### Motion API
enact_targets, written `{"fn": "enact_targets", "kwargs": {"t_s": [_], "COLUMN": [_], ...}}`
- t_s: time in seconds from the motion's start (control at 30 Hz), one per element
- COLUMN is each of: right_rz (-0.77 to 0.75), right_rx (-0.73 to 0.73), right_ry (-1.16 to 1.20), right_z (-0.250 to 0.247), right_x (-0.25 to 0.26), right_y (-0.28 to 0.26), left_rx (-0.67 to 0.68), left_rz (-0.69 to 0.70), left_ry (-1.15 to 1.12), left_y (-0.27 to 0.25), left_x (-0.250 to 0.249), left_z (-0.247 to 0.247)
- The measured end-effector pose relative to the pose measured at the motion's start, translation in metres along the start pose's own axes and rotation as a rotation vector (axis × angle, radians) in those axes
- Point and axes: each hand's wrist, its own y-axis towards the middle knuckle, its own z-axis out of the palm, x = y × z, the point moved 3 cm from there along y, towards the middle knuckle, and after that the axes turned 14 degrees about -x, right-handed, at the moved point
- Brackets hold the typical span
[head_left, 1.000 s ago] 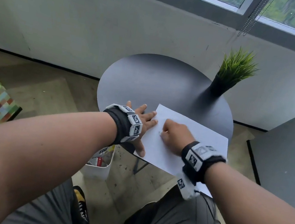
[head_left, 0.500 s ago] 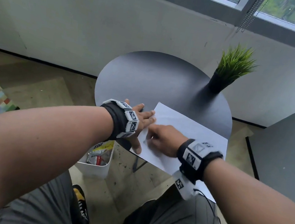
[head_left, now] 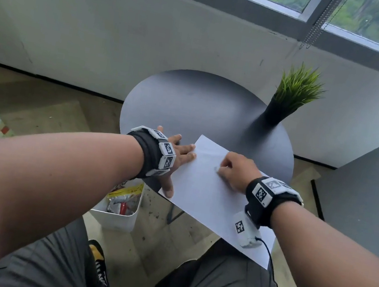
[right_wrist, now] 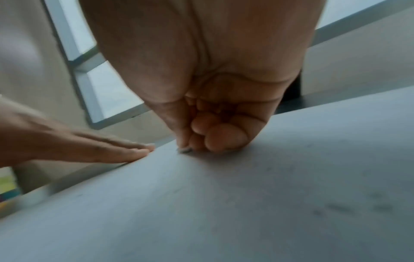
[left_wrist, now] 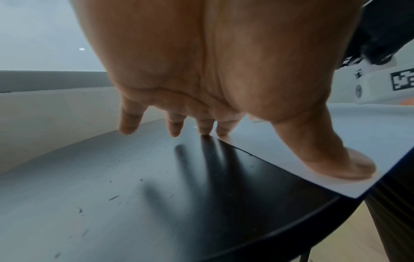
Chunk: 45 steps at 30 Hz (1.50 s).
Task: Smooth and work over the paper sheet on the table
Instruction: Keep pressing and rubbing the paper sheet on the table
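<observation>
Left hand (head_left: 175,160) flat, fingers spread, thumb pinning the paper (head_left: 203,190) edge at centre frame. Right hand (head_left: 236,173) clenched, knuckles down on the sheet, which overhangs the round surface (head_left: 189,108) toward lower right. Plant (head_left: 292,93) upper right.

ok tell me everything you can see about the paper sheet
The paper sheet is plain white, rectangular and looks thin. It lies flat on the round dark table, skewed, its near corner overhanging the table edge above the person's lap. The left hand presses its left edge with straight fingers and thumb. The right hand, fingers curled, presses down near the middle. Faint grey smudges show in the right wrist view.
</observation>
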Motion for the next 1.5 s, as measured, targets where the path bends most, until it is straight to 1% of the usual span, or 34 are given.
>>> {"fn": "enact_targets", "kwargs": {"t_s": [0.03,0.07,0.1,0.13,0.2,0.23,0.27,0.3,0.33,0.37,0.4,0.43,0.47,0.57,0.6,0.67,0.77,0.83,0.9,0.97,1.0,1.07,1.1,1.13,1.17,1.23,1.27,1.3,1.33,1.37,1.43,1.47,1.5], "right_rz": [0.044,0.029,-0.031,-0.126,-0.355,-0.431,-0.453,-0.403,-0.27,-0.114,0.008,0.064,0.046,-0.134,-0.146,-0.07,0.087,0.12,0.106,0.033,-0.058,-0.288,-0.35,-0.339,-0.263,-0.035,0.04,0.048,0.002,-0.08,-0.32,-0.397,-0.414], "right_rx": [-0.041,-0.057,-0.045,-0.008,0.105,0.151,0.164,0.145,0.107,0.043,-0.025,-0.064,-0.062,0.028,0.041,0.003,-0.042,-0.045,-0.046,-0.043,-0.014,0.12,0.183,0.204,0.174,0.033,-0.033,-0.062,-0.06,-0.025,0.098,0.153,0.171], "right_ry": [-0.015,-0.031,-0.038,-0.024,-0.01,-0.02,-0.032,-0.043,-0.044,-0.032,-0.027,-0.029,-0.034,0.02,0.049,0.083,0.117,0.107,0.099,0.121,0.122,0.076,0.066,0.057,0.049,0.023,0.006,-0.015,-0.027,-0.026,0.006,0.009,0.0], "right_z": [-0.001,0.002,0.007,0.013,0.022,0.022,0.019,0.015,0.01,0.003,0.0,0.0,0.005,0.021,0.022,0.019,0.019,0.022,0.023,0.023,0.023,0.026,0.025,0.021,0.016,0.003,0.0,0.001,0.005,0.011,0.022,0.023,0.019], "right_x": [-0.006,-0.004,0.003,0.015,0.037,0.043,0.041,0.033,0.02,0.005,-0.006,-0.011,-0.007,0.025,0.029,0.028,0.022,0.025,0.029,0.034,0.04,0.053,0.053,0.047,0.036,0.009,0.001,0.0,0.007,0.019,0.045,0.05,0.049], "right_y": [0.001,-0.001,-0.008,-0.018,-0.044,-0.052,-0.051,-0.043,-0.032,-0.021,-0.013,-0.011,-0.014,-0.036,-0.04,-0.034,-0.023,-0.02,-0.02,-0.027,-0.034,-0.056,-0.061,-0.058,-0.047,-0.022,-0.014,-0.012,-0.017,-0.025,-0.052,-0.06,-0.058], "left_rx": [0.0,0.002,0.008,0.017,0.036,0.045,0.051,0.05,0.047,0.044,0.045,0.047,0.049,0.077,0.087,0.069,-0.073,-0.13,-0.143,-0.122,-0.112,-0.102,-0.1,-0.099,-0.102,-0.111,-0.11,-0.103,-0.092,-0.078,-0.051,-0.041,-0.032], "left_rz": [0.001,0.001,0.003,0.003,0.002,-0.001,-0.004,-0.007,-0.009,-0.01,-0.011,-0.014,-0.02,-0.081,-0.109,-0.144,-0.072,-0.04,-0.06,-0.075,-0.071,-0.059,-0.053,-0.051,-0.054,-0.071,-0.078,-0.084,-0.089,-0.095,-0.101,-0.101,-0.101], "left_ry": [0.003,0.007,0.012,0.018,0.031,0.035,0.04,0.045,0.051,0.058,0.062,0.064,0.068,0.097,0.107,0.11,0.023,-0.077,-0.125,-0.127,-0.127,-0.13,-0.13,-0.129,-0.129,-0.139,-0.142,-0.142,-0.139,-0.137,-0.134,-0.129,-0.124], "left_y": [0.001,0.001,0.002,0.002,0.001,0.001,0.0,0.0,0.0,0.0,0.0,-0.001,-0.002,-0.003,-0.004,-0.007,-0.012,-0.017,-0.019,-0.017,-0.016,-0.014,-0.013,-0.011,-0.009,-0.005,-0.003,-0.001,0.001,0.003,0.005,0.005,0.005], "left_x": [0.0,0.0,0.001,0.001,0.002,0.003,0.003,0.003,0.003,0.003,0.003,0.002,0.003,0.01,0.013,0.012,-0.008,-0.023,-0.03,-0.029,-0.026,-0.022,-0.02,-0.018,-0.017,-0.015,-0.014,-0.013,-0.011,-0.01,-0.008,-0.008,-0.009], "left_z": [0.0,-0.001,-0.002,-0.003,-0.006,-0.007,-0.007,-0.008,-0.008,-0.008,-0.009,-0.009,-0.011,-0.018,-0.022,-0.032,-0.041,-0.033,-0.017,-0.001,0.006,0.012,0.014,0.014,0.015,0.014,0.013,0.011,0.009,0.009,0.007,0.007,0.006]}}
